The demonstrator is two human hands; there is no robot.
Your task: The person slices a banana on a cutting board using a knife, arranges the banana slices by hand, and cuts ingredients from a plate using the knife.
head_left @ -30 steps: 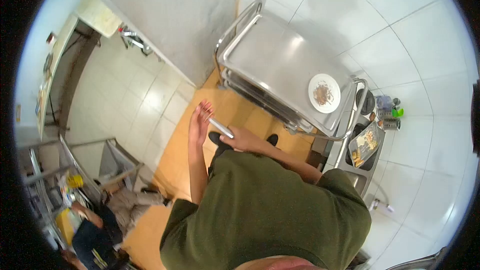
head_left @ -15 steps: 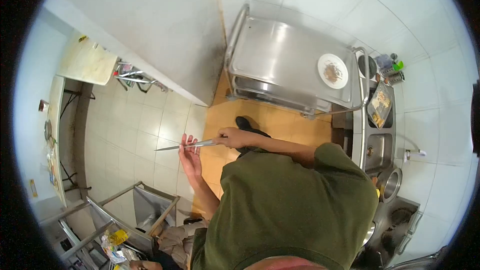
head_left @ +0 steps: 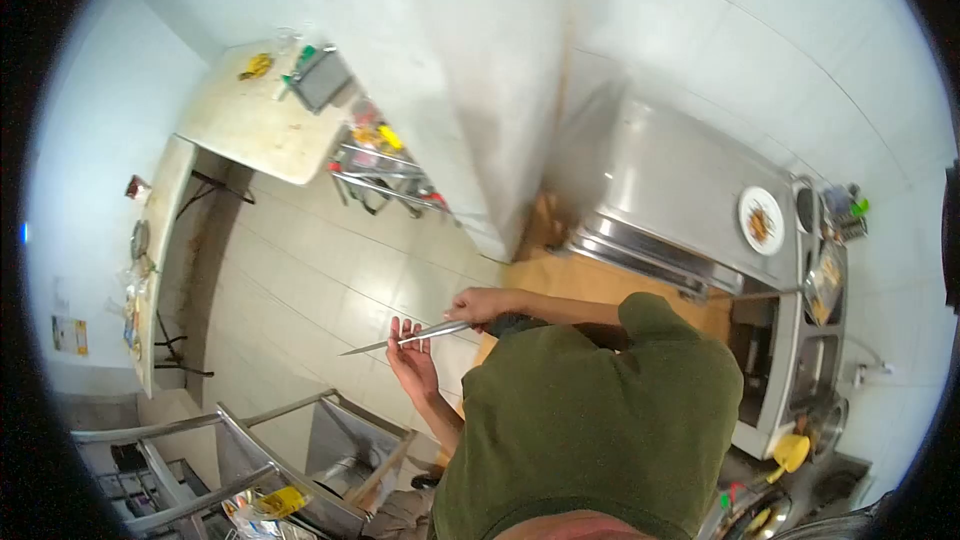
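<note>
My right hand (head_left: 476, 306) is closed round the handle of a long, pointed metal knife (head_left: 440, 329). The blade points left and slightly down in the view. My left hand (head_left: 413, 360) is palm up beside the blade, its fingers stretched out, and the knife crosses over them. Whether the left fingers press on the blade I cannot tell.
A steel trolley (head_left: 690, 165) at the right carries a white plate (head_left: 746, 230) with brown bits of food. Beyond it are a sink (head_left: 818, 365) and a yellow scoop-like thing (head_left: 790, 454). A metal rack (head_left: 245, 440) stands at lower left, a pale table (head_left: 270, 140) at upper left.
My view has turned left, so the trolley and sink have shifted right and more of the pale table shows. Both hands keep the knife in much the same pose.
</note>
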